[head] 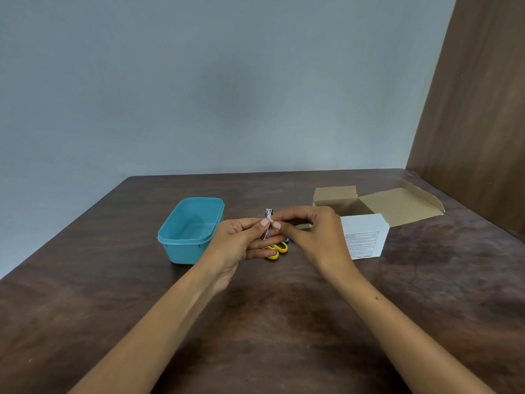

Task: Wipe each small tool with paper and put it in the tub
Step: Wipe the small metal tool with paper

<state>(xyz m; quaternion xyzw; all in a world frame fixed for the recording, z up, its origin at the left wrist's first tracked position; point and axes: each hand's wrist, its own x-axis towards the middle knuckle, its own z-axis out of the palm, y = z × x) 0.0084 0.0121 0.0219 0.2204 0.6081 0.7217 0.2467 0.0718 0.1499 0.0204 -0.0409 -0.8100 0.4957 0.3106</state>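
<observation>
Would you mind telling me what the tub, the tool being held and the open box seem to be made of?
Tub: likely plastic, uniform teal, smooth moulded rim, slightly matte.
Nail clipper, pinched in both hands: looks like metal, silvery and glinting.
Open box: cardboard or paperboard by its dull brown flaps and creased folds; white printed outer face.
</observation>
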